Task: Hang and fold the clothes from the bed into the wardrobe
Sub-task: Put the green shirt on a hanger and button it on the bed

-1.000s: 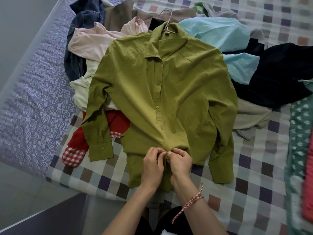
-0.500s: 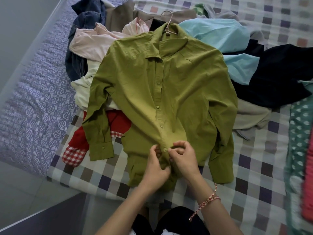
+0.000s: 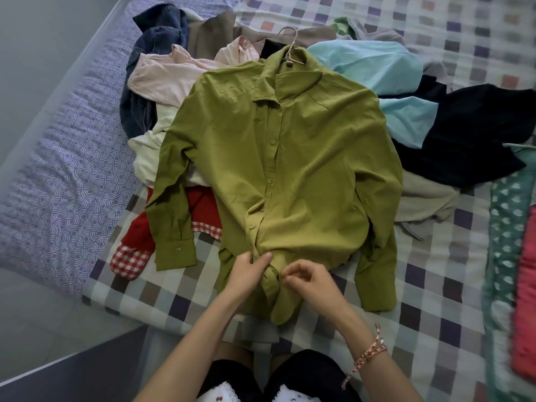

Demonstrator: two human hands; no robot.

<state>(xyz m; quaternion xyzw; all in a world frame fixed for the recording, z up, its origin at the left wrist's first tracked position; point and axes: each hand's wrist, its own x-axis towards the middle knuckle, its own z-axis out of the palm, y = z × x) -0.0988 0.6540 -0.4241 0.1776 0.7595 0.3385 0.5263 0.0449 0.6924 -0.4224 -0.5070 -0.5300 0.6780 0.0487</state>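
Note:
An olive green button-up shirt (image 3: pixel 304 158) lies face up on the bed, its collar on a thin metal hanger (image 3: pixel 290 43) whose hook points away from me. The placket is buttoned down to near the hem. My left hand (image 3: pixel 249 274) pinches the left front edge of the shirt at the lowest part of the placket. My right hand (image 3: pixel 309 281) is right beside it, fingers curled and pinching the placket's right edge. Both sleeves lie spread at the sides.
A heap of clothes lies behind the shirt: a pink top (image 3: pixel 165 79), denim (image 3: pixel 156 39), a light blue garment (image 3: pixel 371 65), a black one (image 3: pixel 478 129), a red piece with checked cuff (image 3: pixel 130 256). The checked bedcover (image 3: pixel 435 300) shows at the right, floor (image 3: pixel 43 329) at the left.
My hands have shifted a little lower along the placket toward the hem. The fabric around the lower buttons has bunched up more.

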